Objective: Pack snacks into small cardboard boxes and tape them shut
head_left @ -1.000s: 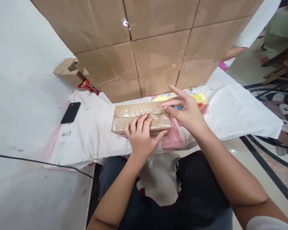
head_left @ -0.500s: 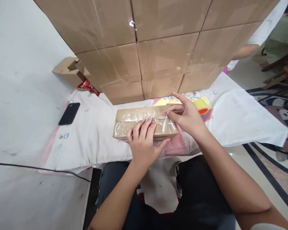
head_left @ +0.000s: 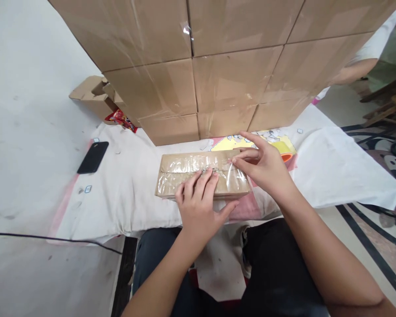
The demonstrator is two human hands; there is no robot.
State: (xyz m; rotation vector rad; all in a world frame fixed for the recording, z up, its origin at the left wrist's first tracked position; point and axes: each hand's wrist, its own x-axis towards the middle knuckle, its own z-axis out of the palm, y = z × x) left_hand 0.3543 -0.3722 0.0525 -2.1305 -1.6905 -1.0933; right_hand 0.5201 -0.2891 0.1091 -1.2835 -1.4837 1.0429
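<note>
A small cardboard box [head_left: 171, 178] lies lengthwise on the cloth, its top seam covered with shiny clear packing tape [head_left: 185, 164]. My left hand [head_left: 198, 198] rests on the box's top and near edge, fingers stretched out and thumb out to the right. At the right end of the box my right hand [head_left: 262, 163] pinches the tape between thumb and bent fingers, with the index finger raised. The pinched bit of tape is thin and hard to make out. Behind my right hand a tape roll with an orange core [head_left: 286, 157] is partly hidden.
Taped cardboard boxes [head_left: 227, 83] are stacked right behind the small box. To the left are a black phone [head_left: 93, 157], a red packet [head_left: 120, 119] and an open carton [head_left: 89, 94]. Another person's arm [head_left: 358, 70] shows at the right. A black cable [head_left: 53, 237] hangs along the wall.
The view has shifted slightly. Both hands keep nearly the same places on the box, the right hand still pinching at its right end.
</note>
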